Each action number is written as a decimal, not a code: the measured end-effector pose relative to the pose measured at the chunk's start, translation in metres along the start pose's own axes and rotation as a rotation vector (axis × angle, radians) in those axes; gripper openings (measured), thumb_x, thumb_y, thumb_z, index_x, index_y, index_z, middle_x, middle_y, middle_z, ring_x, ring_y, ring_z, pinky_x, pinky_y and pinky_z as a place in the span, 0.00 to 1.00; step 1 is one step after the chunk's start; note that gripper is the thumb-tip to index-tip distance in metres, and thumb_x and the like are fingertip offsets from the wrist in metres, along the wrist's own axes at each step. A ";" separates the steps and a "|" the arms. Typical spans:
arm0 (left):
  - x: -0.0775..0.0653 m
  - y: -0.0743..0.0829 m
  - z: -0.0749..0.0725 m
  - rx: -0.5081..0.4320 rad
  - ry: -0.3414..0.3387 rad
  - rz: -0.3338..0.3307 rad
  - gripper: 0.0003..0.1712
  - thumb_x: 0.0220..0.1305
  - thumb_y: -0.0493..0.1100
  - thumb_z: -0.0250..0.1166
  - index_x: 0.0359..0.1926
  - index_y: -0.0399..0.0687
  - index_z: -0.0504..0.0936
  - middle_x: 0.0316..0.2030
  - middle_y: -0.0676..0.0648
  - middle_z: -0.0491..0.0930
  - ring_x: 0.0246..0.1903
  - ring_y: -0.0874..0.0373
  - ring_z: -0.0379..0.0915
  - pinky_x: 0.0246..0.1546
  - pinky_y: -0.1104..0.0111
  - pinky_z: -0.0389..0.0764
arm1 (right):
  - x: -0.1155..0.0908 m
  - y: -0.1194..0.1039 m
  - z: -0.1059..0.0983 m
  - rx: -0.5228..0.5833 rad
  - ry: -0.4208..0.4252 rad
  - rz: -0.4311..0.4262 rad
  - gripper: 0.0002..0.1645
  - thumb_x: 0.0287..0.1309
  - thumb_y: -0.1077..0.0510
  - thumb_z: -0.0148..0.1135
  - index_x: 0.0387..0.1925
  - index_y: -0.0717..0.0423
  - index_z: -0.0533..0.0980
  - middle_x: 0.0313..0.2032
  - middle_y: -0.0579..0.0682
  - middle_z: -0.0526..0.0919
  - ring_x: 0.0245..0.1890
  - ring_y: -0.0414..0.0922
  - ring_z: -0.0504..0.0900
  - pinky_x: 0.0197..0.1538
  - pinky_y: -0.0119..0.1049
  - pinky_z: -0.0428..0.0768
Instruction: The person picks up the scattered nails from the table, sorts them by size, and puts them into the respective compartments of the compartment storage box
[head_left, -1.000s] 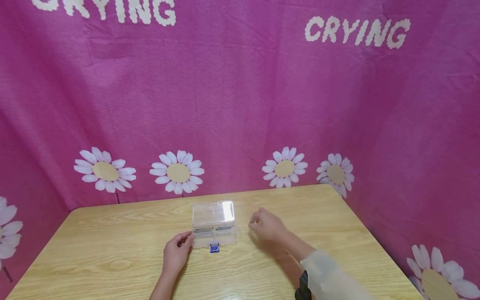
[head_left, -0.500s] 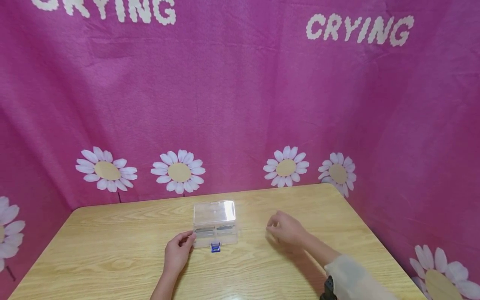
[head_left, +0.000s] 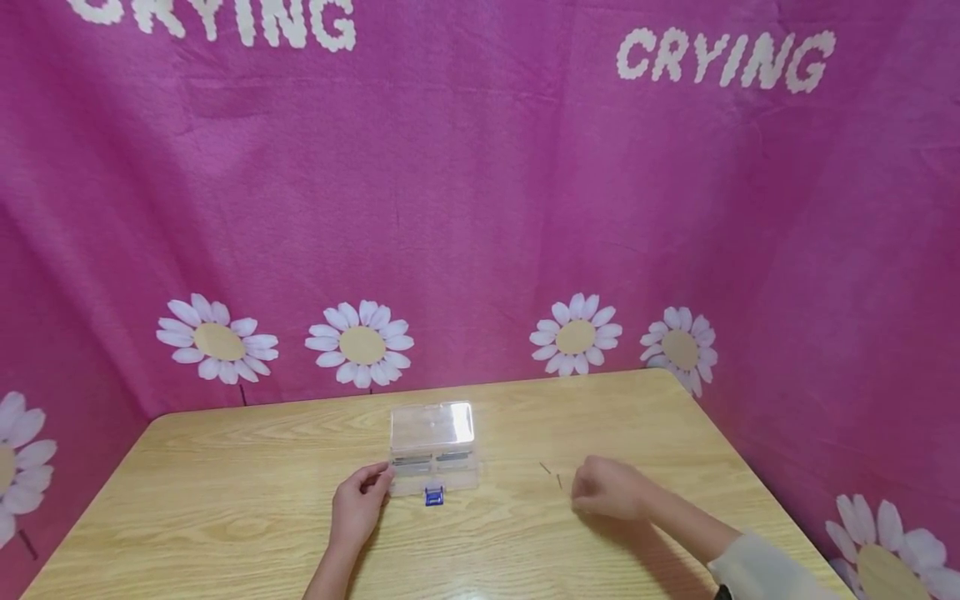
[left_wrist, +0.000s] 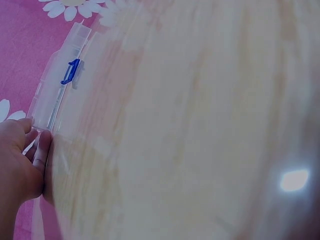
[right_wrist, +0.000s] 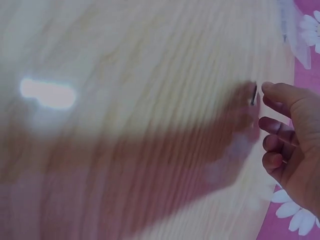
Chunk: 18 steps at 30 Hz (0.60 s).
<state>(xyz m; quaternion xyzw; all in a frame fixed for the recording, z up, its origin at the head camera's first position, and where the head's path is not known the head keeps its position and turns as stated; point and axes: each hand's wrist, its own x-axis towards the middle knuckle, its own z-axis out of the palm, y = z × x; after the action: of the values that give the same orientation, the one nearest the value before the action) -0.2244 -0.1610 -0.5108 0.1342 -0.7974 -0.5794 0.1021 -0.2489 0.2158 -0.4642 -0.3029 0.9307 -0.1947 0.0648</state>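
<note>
A clear plastic box with a raised lid and a blue latch stands on the table. Thin grey metal pieces lie in its compartments. My left hand pinches the box's left side between thumb and fingers; the left wrist view shows this grip on the box too. Right of the box, two small nails lie apart on the wood. Beside them hovers my right hand, its fingers loosely bent around nothing. One dark nail shows near its fingertips in the right wrist view.
The light wooden table has its back edge against a magenta curtain printed with daisies and lettering. The curtain also hangs along the left and right sides. A bright light reflection lies on the tabletop in both wrist views.
My right hand has moved rightward and toward me, away from the box. Two nails now show on the table where it was. My left hand keeps its hold on the box.
</note>
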 end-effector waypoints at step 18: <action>-0.001 0.000 -0.002 0.009 -0.009 0.006 0.18 0.63 0.42 0.61 0.49 0.34 0.80 0.31 0.45 0.81 0.25 0.65 0.73 0.25 0.78 0.77 | -0.016 0.001 0.005 -0.095 0.057 0.008 0.03 0.47 0.56 0.65 0.23 0.46 0.78 0.26 0.38 0.72 0.27 0.32 0.70 0.33 0.30 0.74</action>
<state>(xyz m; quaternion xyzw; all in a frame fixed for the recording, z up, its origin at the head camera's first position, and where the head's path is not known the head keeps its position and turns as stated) -0.2232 -0.1621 -0.5102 0.1294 -0.8008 -0.5763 0.0995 -0.2354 0.2244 -0.4696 -0.2964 0.9415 -0.1587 0.0245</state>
